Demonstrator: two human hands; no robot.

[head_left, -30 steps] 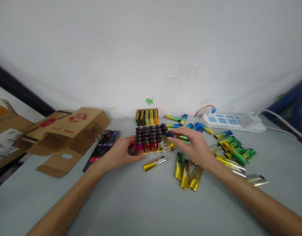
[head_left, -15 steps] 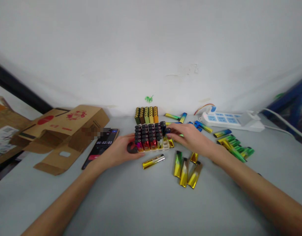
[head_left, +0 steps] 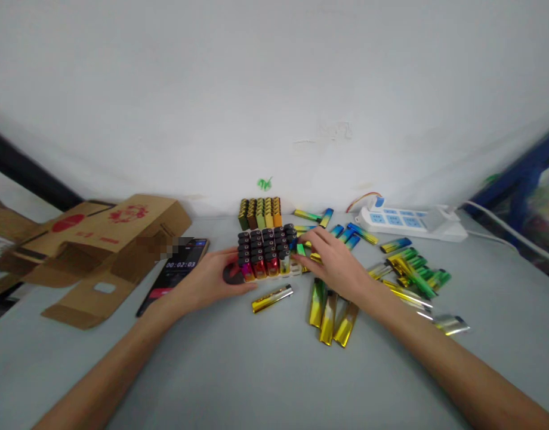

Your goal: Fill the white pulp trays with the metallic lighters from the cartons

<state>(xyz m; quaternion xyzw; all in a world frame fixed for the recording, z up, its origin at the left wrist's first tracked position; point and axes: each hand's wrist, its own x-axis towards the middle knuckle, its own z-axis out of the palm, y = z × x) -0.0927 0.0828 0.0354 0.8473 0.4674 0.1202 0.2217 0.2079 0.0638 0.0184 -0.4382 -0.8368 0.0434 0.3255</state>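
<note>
Holding lighter tray (head_left: 296,270) w/ L hand (head_left: 212,276)

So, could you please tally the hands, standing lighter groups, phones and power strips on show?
Left hand and right hand: 2
Front lighter group and back lighter group: 2
Phone: 1
Power strip: 1
Total: 6

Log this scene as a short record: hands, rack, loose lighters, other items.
Left hand: curled around the rack's left end
Right hand: at the rack's right end; hold unclear
Rack contents: upright black-topped lighters
Loose lighters: right and front of the rack
Phone: left, reading 00:02:03
Power strip: right rear
Box: open, left
</note>
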